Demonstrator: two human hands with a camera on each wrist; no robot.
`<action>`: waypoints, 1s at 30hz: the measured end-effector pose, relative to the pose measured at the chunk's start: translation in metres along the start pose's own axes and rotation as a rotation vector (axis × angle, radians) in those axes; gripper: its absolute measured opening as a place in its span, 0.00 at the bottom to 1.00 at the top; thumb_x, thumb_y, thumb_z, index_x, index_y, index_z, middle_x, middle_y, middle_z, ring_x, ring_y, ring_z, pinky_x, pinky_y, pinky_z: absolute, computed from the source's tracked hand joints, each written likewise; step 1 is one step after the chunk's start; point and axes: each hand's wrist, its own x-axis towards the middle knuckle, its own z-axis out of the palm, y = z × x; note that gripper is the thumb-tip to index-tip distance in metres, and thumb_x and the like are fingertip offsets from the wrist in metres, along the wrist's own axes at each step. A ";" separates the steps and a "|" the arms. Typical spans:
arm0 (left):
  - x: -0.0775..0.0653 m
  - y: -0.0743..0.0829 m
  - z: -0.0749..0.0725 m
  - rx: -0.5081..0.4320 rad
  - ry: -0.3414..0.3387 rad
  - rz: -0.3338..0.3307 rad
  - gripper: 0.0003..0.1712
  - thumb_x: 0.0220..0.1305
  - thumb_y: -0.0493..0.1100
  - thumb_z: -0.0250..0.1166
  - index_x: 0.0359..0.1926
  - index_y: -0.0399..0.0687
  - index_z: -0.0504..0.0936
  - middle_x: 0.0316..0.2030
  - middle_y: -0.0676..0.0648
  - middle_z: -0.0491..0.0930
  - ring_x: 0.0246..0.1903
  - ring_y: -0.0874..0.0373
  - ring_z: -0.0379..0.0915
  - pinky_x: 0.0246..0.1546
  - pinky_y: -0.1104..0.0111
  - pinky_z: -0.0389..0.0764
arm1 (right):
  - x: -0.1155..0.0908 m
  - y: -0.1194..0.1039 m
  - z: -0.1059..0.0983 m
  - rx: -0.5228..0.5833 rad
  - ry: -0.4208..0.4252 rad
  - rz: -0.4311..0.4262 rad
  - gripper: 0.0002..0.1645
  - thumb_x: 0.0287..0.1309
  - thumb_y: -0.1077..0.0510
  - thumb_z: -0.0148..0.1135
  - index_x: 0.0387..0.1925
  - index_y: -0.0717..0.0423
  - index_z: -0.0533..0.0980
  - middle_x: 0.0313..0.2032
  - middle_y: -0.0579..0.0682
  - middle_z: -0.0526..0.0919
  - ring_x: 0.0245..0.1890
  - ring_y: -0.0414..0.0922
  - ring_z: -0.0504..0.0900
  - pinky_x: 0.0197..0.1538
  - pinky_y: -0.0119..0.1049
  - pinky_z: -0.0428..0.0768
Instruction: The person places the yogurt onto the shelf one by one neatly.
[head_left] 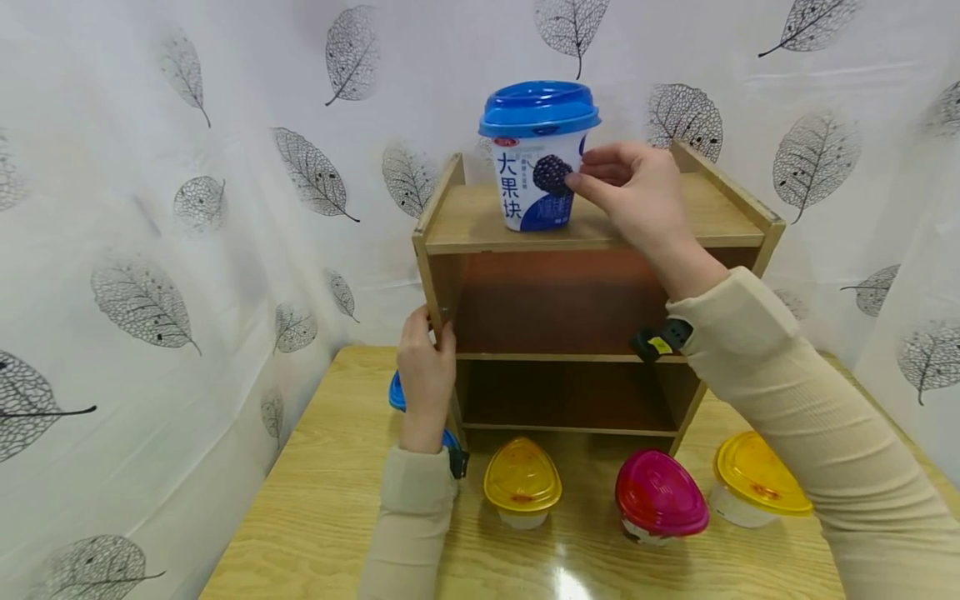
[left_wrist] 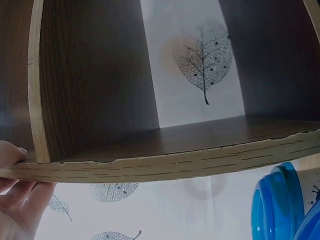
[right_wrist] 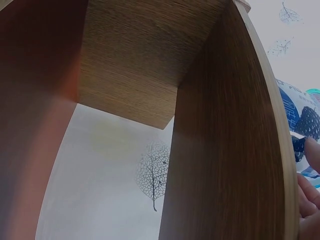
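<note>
On the top board of a small wooden shelf (head_left: 600, 218) stands a white yogurt cup (head_left: 542, 158) with a blue lid and a blackberry picture. My right hand (head_left: 637, 187) has its thumb and fingers at the cup's right side, pinching it. In the right wrist view the cup (right_wrist: 304, 117) shows partly, with fingertips against it. My left hand (head_left: 426, 367) grips the front edge of the shelf's left side panel, thumb at the front. The left wrist view shows that hand (left_wrist: 20, 205) around the panel's edge (left_wrist: 175, 167).
Before the shelf on the wooden table (head_left: 322, 492) are a yellow-lidded cup (head_left: 522, 479) and a magenta-lidded cup (head_left: 660, 496). Another yellow-lidded cup (head_left: 761, 475) sits at the right. Blue-lidded cups (left_wrist: 277, 202) stand left of the shelf, partly hidden by my left arm. A leaf-print curtain (head_left: 225, 167) hangs behind.
</note>
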 end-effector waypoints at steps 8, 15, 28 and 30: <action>0.000 0.000 -0.001 0.003 -0.002 -0.005 0.12 0.54 0.32 0.60 0.40 0.30 0.73 0.35 0.36 0.75 0.34 0.45 0.74 0.34 0.59 0.77 | 0.002 -0.004 0.008 0.003 -0.009 0.010 0.23 0.48 0.55 0.64 0.45 0.64 0.74 0.42 0.58 0.79 0.39 0.44 0.78 0.44 0.32 0.75; 0.000 0.001 -0.001 0.002 -0.004 0.001 0.12 0.54 0.32 0.60 0.40 0.30 0.73 0.34 0.36 0.75 0.34 0.45 0.74 0.33 0.59 0.77 | 0.005 -0.006 0.014 -0.027 -0.016 -0.011 0.22 0.49 0.55 0.64 0.44 0.65 0.74 0.41 0.58 0.79 0.39 0.45 0.78 0.44 0.32 0.75; 0.000 -0.001 -0.001 0.016 -0.013 -0.004 0.13 0.54 0.33 0.60 0.40 0.29 0.73 0.35 0.36 0.75 0.35 0.45 0.74 0.34 0.59 0.77 | 0.007 -0.009 0.019 0.008 -0.046 0.012 0.25 0.50 0.57 0.63 0.49 0.65 0.71 0.45 0.58 0.77 0.43 0.46 0.77 0.47 0.33 0.74; 0.000 -0.001 -0.001 0.017 -0.017 -0.005 0.13 0.54 0.33 0.60 0.40 0.29 0.73 0.35 0.36 0.75 0.35 0.45 0.74 0.34 0.59 0.77 | 0.006 -0.008 0.018 0.024 -0.050 0.010 0.25 0.50 0.58 0.63 0.50 0.64 0.70 0.46 0.58 0.77 0.44 0.46 0.77 0.47 0.33 0.74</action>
